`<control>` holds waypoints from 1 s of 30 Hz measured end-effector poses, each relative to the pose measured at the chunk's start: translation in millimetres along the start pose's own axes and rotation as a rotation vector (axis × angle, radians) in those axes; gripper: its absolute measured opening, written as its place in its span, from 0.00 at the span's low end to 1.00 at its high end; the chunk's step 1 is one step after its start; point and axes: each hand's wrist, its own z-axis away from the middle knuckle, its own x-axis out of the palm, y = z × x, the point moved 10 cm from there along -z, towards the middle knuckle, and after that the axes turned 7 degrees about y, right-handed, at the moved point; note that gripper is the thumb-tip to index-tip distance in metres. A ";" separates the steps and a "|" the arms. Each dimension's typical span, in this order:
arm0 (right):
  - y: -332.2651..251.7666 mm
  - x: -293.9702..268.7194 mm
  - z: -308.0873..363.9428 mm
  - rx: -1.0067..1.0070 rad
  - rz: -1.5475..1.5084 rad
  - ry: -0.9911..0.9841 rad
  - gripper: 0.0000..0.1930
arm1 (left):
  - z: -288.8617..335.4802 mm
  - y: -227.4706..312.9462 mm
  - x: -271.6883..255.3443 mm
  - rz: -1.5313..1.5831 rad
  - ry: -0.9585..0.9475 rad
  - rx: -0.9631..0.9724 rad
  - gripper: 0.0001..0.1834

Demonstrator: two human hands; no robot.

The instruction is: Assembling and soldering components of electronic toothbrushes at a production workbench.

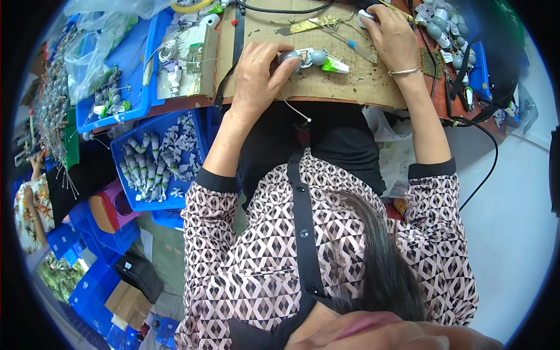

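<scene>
My left hand point(256, 76) is closed, thumb and fingers pinching a grey ball point(288, 58) at the end of a small device. The device's white housing point(305, 57) shows small parts inside. Just right of it lie another grey ball point(318, 57) and a white-and-green piece point(335, 65); whether they are joined to it I cannot tell. A thin white wire point(296, 109) with a small plug hangs over the table edge below the left hand. Farther right, my right hand point(394, 41) closes its fingertips on a small round white piece point(366, 18).
Cardboard point(326, 84) covers the worktop, with yellow-handled tweezers-like tools point(308, 25) at the back. Grey-ball devices point(441, 29) are heaped at right. Blue trays point(146, 93) of parts stand at left, one lower tray point(137, 201) beside my lap. A black cable point(496, 154) loops at right.
</scene>
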 end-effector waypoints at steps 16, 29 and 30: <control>-3.5 23.4 68.2 0.089 -0.351 -0.313 0.15 | 8.3 -9.6 -11.7 -0.066 0.009 -0.010 0.11; -81.4 25.6 34.2 -0.219 -0.505 -0.242 0.17 | 11.6 -12.5 -14.0 -0.040 0.040 -0.017 0.14; -83.7 32.6 33.0 -0.223 -0.504 -0.245 0.17 | 10.6 -12.0 -14.4 -0.040 0.044 -0.019 0.14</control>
